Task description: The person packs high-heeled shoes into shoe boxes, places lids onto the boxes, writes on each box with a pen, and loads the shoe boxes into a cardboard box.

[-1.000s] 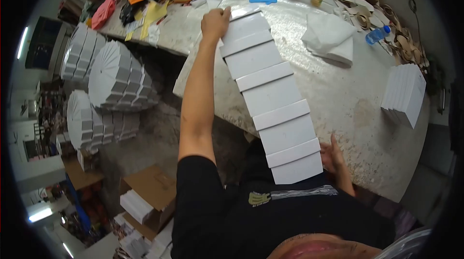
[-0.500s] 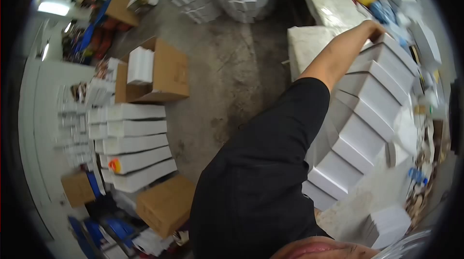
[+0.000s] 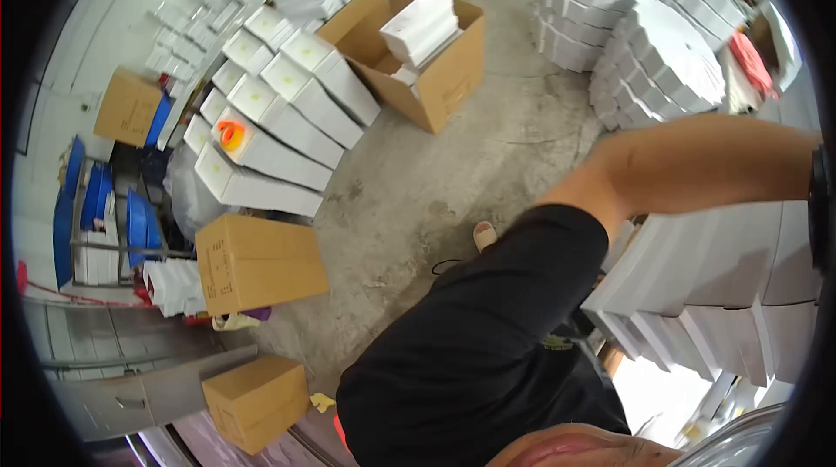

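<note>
At the right edge my left forearm reaches out of the picture, and my left hand is beyond it. The row of overlapping white cartons (image 3: 714, 267) lies below that forearm, cut off by the right edge. Beside my black shirt a small strip of skin shows next to the cartons; no fingers of my right hand can be made out. What either hand touches is hidden.
An open brown box (image 3: 453, 75) holds white packs. Long white boxes (image 3: 287, 145) stand in rows, an orange tape roll (image 3: 231, 135) on one. Closed brown boxes (image 3: 261, 262) are at lower left. Round white stacks (image 3: 662, 62) stand at upper right.
The head view has swung left, toward the floor and stored boxes. My left hand, earlier at the far end of the white row, has left the picture; the row now sits at lower right.
</note>
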A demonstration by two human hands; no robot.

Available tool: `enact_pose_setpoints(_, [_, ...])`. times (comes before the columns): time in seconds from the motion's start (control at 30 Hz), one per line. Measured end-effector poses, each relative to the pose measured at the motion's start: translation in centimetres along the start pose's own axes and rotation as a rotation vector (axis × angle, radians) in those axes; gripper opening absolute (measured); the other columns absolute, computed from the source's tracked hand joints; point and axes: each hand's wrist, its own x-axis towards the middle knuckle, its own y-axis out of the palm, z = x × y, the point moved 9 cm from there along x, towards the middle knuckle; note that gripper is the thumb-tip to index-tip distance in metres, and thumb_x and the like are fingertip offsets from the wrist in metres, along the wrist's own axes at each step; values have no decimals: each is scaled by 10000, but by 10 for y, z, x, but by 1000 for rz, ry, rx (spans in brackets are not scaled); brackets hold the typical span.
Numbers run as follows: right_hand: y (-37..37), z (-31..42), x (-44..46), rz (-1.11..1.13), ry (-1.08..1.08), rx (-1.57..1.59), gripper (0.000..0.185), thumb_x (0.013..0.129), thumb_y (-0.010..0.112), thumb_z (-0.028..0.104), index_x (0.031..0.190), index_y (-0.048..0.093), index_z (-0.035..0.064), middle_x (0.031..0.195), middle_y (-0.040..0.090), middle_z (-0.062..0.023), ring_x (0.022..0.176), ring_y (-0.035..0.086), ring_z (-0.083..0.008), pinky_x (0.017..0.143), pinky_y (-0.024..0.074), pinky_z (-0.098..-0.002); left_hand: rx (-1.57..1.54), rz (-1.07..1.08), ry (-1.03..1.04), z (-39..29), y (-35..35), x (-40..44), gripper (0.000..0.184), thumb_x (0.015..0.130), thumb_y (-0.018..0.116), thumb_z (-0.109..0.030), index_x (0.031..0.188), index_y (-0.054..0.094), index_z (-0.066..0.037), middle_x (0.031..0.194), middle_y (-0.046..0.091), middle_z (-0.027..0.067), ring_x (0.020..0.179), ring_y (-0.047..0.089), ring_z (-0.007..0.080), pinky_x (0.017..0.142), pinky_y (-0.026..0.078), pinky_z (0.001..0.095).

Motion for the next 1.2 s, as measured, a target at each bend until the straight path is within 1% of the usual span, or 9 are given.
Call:
enact_pose_setpoints(0.17, [131, 5, 150, 140, 35, -39, 961, 887, 359, 771, 1412, 402, -32, 1372, 515, -190, 1213, 545, -304, 1037, 453, -395, 297, -262, 1, -44, -237, -142, 443, 880, 543, -383, 1149, 552, -32, 1088, 630, 167, 968, 587, 275, 901, 456, 393])
enact_pose_setpoints(0.37, [259, -5, 318, 280, 101, -60, 964, 883, 351, 780, 1416, 404, -21, 1377, 515, -181, 1212, 546, -301, 1035, 456, -393, 604, -726, -226, -89, -487, -338, 502, 901, 524, -412, 1216, 525, -20, 1139, 612, 172, 1025, 573, 271, 940, 438, 385])
enact_pose_setpoints(0.6, [436, -67, 565, 468, 257, -16, 967, 877, 343, 789, 1421, 406, -8, 1383, 515, -170, 1211, 548, -298, 1034, 460, -392, 807, -1293, -546, -113, -694, -547, 572, 926, 502, -446, 1293, 494, -7, 1198, 590, 178, 1093, 556, 267, 985, 416, 376])
enact_pose_setpoints(0.83, [613, -171, 801, 567, 498, -22, 970, 872, 334, 798, 1426, 409, 5, 1389, 515, -159, 1210, 550, -295, 1032, 463, -390, 781, -1713, -730, -68, -802, -654, 642, 951, 480, -480, 1371, 462, 6, 1258, 569, 185, 1160, 540, 262, 1031, 394, 368])
enact_pose_setpoints(1.0, [660, -245, 877, 643, 640, 5, 973, 868, 328, 805, 1429, 410, 15, 1393, 515, -151, 1210, 551, -292, 1031, 466, -389, 692, -1925, -650, -1, -836, -651, 693, 969, 465, -504, 1427, 439, 15, 1300, 553, 189, 1208, 528, 259, 1064, 378, 361])
enact_pose_setpoints(1.03, [680, -250, 878, 813, 672, 33, 1013, 847, 309, 832, 1409, 437, -1, 1377, 532, -155, 1209, 555, -287, 1012, 480, -385, 626, -1971, -646, 8, -839, -633, 751, 971, 436, -555, 1461, 380, 11, 1374, 472, 197, 1277, 457, 273, 1097, 330, 373])
enact_pose_setpoints(1.07, [675, -259, 888, 767, 677, -25, 1008, 850, 307, 830, 1409, 439, 2, 1376, 534, -152, 1208, 556, -284, 1011, 480, -384, 561, -2017, -639, 17, -842, -615, 809, 973, 407, -606, 1496, 321, 6, 1447, 391, 206, 1346, 387, 288, 1131, 282, 384])
enact_pose_setpoints(1.13, [676, -269, 925, 687, 641, -137, 996, 855, 304, 825, 1410, 444, 10, 1374, 538, -148, 1205, 558, -278, 1011, 480, -382, 598, -1945, -799, 56, -874, -629, 832, 967, 355, -657, 1499, 330, -17, 1518, 225, 209, 1410, 263, 323, 1155, 226, 392])
enact_pose_setpoints(1.2, [671, -277, 959, 637, 609, -227, 985, 860, 302, 821, 1410, 448, 17, 1372, 541, -143, 1203, 560, -273, 1011, 481, -380, 383, -1974, -751, 114, -899, -646, 816, 975, 325, -654, 1508, 319, -37, 1514, 209, 198, 1395, 267, 342, 1154, 223, 393])
